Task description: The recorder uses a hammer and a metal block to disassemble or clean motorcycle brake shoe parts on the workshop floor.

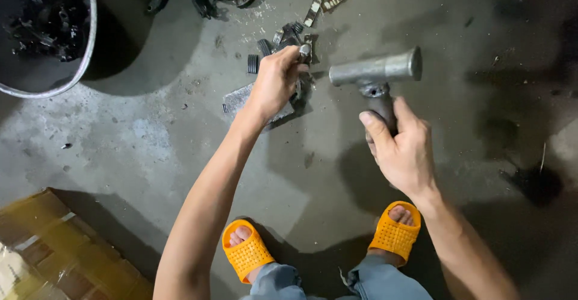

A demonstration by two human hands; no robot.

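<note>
The person squats on the concrete floor [150, 149] in orange slippers [247, 253]. The right hand [402, 149] is closed around the dark handle of a hammer [376, 70], whose grey cylindrical metal head is raised just above the floor. The left hand [275, 83] pinches a small metal part [305, 51] in its fingertips, holding it over a flat metal plate [239, 99] beside a scatter of dark metal pieces [288, 35]. Hammer head and held part sit near each other, not touching. A metal basin [84, 53] of dark parts stands at upper left, a taped cardboard box [54, 246] at lower left.
</note>
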